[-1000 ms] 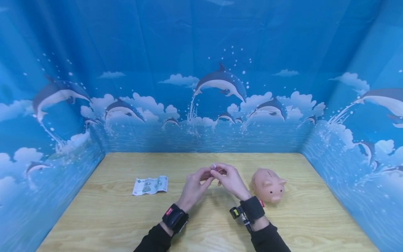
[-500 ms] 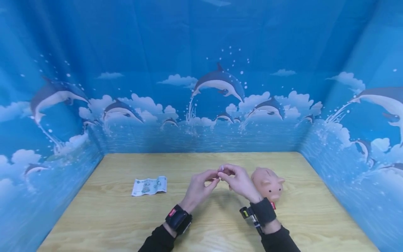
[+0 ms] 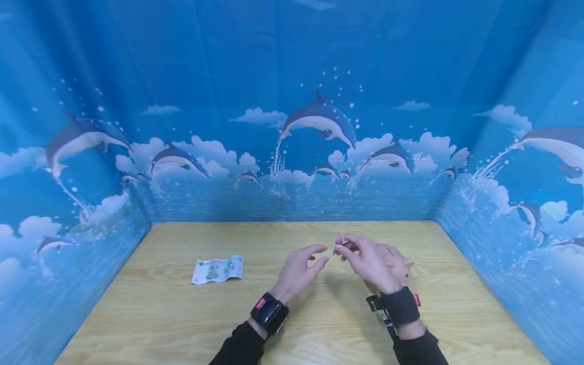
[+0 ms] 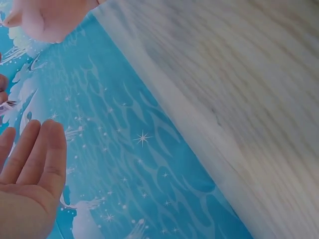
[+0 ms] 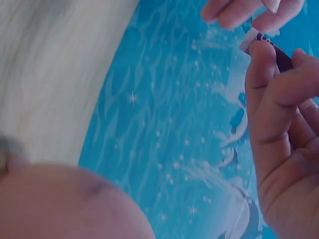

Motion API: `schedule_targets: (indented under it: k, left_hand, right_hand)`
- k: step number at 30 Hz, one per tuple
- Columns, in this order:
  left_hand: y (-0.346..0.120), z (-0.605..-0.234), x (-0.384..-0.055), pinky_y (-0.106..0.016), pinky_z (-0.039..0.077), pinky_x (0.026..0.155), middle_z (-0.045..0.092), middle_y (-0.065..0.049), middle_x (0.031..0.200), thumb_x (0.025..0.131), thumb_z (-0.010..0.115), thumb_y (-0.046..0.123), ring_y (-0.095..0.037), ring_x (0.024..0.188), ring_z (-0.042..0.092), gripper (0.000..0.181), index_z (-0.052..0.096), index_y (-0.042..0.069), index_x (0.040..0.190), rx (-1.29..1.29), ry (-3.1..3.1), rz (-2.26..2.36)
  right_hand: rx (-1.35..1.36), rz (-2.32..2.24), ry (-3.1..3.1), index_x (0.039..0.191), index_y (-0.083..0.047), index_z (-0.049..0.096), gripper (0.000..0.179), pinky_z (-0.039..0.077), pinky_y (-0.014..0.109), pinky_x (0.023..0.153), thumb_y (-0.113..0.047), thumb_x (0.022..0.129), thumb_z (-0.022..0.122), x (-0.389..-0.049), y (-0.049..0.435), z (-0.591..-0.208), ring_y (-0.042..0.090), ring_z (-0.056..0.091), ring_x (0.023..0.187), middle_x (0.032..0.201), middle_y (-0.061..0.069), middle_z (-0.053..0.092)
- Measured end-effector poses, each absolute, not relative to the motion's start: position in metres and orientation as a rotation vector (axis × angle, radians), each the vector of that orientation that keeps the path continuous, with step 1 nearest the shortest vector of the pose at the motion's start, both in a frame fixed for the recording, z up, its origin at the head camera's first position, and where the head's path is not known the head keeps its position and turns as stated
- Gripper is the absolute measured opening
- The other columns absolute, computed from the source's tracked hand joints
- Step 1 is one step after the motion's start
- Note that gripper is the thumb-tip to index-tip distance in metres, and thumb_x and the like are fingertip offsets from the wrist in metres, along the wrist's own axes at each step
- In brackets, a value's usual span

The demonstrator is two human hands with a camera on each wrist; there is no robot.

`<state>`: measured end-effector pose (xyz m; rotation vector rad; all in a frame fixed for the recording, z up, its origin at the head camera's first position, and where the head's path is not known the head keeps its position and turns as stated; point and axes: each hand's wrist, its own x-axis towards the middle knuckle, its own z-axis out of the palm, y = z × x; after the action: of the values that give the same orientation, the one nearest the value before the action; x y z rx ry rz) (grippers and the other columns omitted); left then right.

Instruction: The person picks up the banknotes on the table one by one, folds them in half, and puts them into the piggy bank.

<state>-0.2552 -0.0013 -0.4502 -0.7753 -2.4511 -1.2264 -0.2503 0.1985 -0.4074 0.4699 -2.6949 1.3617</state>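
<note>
My right hand pinches a small folded banknote, purple and white, between thumb and fingers. Its folded end pokes out past the fingertips in the right wrist view. My left hand is a short way to the left, fingers extended and thumb apart, holding nothing. In the left wrist view, the palm of that left hand is turned to the camera. Behind my right hand stands a pink piggy bank, partly covered by it in the head view; its slot shows faintly in the right wrist view.
A creased green-and-white banknote lies flat on the left of the wooden table. A blue curtain with dolphins encloses the table at the back and both sides.
Both hands were together at the folded banknote. My left hand has let go and they are now apart. My right hand has moved right with the banknote, in front of the piggy bank.
</note>
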Motion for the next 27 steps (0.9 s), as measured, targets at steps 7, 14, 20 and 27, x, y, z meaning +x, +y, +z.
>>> schedule_targets:
  k: [7,14,20,27]
  left_hand:
    - [0.012,-0.451,-0.263,-0.034,0.059,0.087,0.069,-0.006,0.123,0.096,0.062,0.025,-0.020,0.110,0.067,0.031,0.066,0.010,0.124,-0.773,-2.467,-1.223]
    - [0.031,-0.452,-0.267,-0.029,0.058,0.089,0.068,-0.007,0.124,0.097,0.062,0.025,-0.018,0.111,0.066,0.032,0.065,0.010,0.125,-0.768,-2.492,-1.260]
    - [0.044,-0.448,-0.264,-0.028,0.057,0.090,0.067,-0.006,0.127,0.097,0.061,0.027,-0.018,0.113,0.066,0.034,0.064,0.011,0.127,-0.771,-2.524,-1.272]
    - [0.062,-0.445,-0.259,-0.025,0.054,0.094,0.066,-0.004,0.129,0.098,0.060,0.028,-0.016,0.116,0.064,0.036,0.062,0.014,0.130,-0.770,-2.562,-1.260]
  right_hand:
    - [0.391,1.137,-2.770,0.104,-0.028,0.064,0.023,0.054,0.038,0.078,-0.047,0.099,0.051,-0.248,0.219,-0.394,0.009,0.066,0.085,0.091,-0.010,0.070]
    - [0.488,1.153,-2.720,0.102,-0.021,0.066,0.012,0.058,0.036,0.080,-0.029,0.100,0.057,-0.249,0.236,-0.390,0.009,0.069,0.084,0.092,-0.008,0.072]
    - [0.449,1.117,-2.741,0.108,-0.020,0.066,0.021,0.057,0.036,0.081,-0.035,0.101,0.054,-0.249,0.253,-0.387,0.013,0.069,0.093,0.097,-0.006,0.072]
    - [0.373,1.092,-2.738,0.111,-0.017,0.066,0.025,0.059,0.030,0.075,-0.036,0.100,0.055,-0.250,0.279,-0.386,0.022,0.071,0.098,0.104,0.004,0.073]
